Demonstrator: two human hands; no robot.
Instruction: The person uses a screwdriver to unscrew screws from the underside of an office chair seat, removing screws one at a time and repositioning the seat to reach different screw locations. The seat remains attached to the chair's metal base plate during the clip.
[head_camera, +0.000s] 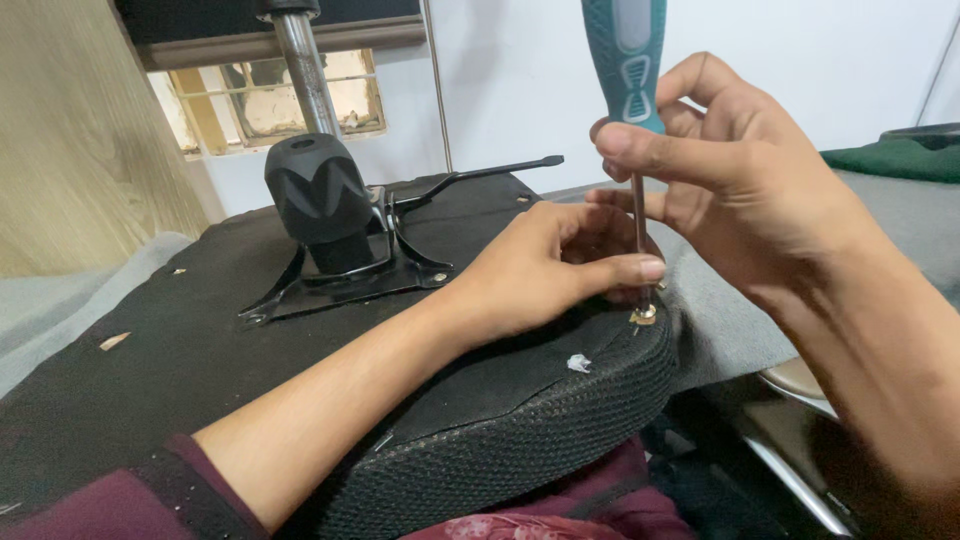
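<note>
Here, upturned chair seat (250, 350) across the lap, underside up. Right hand (740, 170) clenched on the teal-handled screwdriver (627, 60), shaft upright, tip down into a screw (643, 316) at the seat's near right edge. Left hand (550, 265) pinching the shaft low, steadying the tip. Black mounting plate (340, 275) near the far edge.

- Screwdriver (628, 70): teal handle with grey inlay, thin metal shaft, held upright at upper centre-right, tip down on the screw.
- Screw (643, 316): small, brass-coloured with washer, standing in the seat's black underside near its mesh-covered edge, right of centre.
</note>
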